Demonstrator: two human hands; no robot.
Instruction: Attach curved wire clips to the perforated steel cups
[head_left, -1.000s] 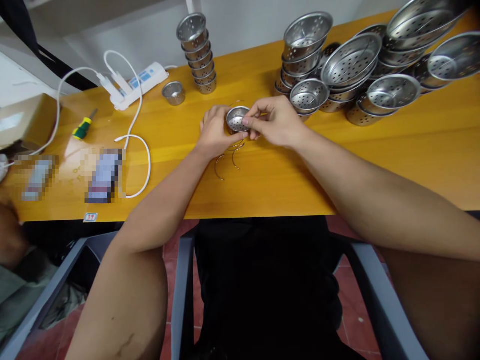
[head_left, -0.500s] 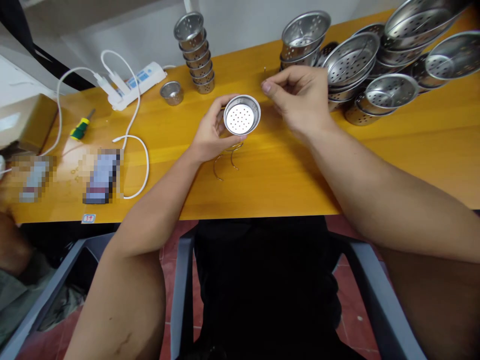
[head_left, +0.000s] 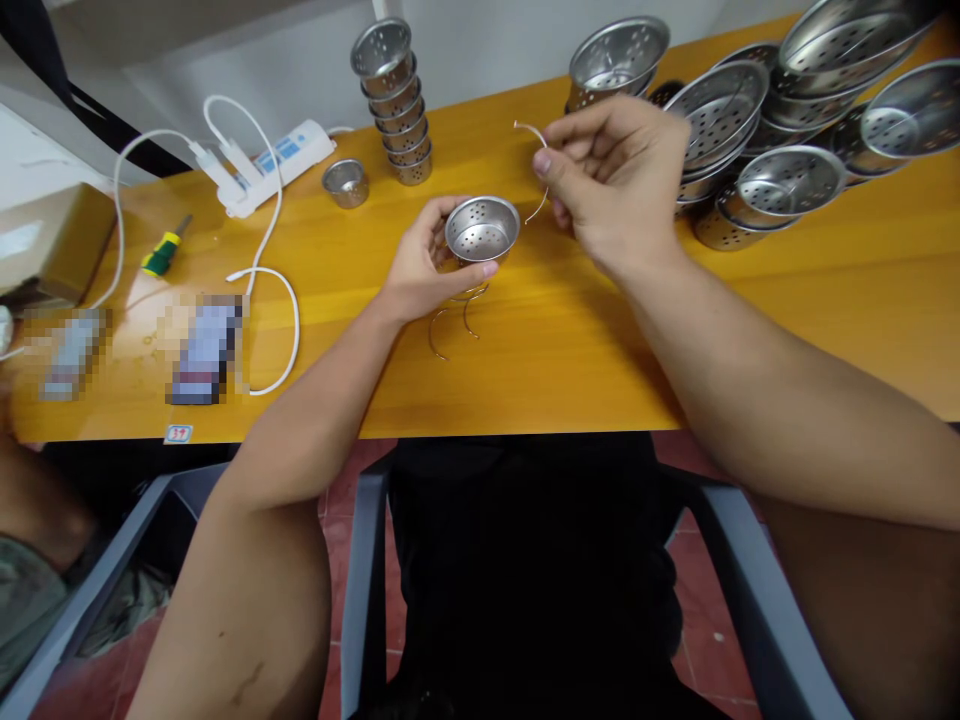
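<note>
The left hand cupped a small perforated steel strainer cup just above the glossy yellow wooden table, thumb along its near rim and fingers curled behind its round wall. The cup's shiny bowl faced up, dotted with round holes. The right hand, raised a little to the right of the cup, pinched a thin curved wire handle between thumb and forefinger; the wire arced in a half loop apart from the cup. More bent wire handles lay on the table under the left hand. A tall stack of small strainer cups stood near the wall, one single cup beside it. Wider perforated steel bowls were heaped at the right. A white power strip and a green-yellow screwdriver lay at the left.
</note>
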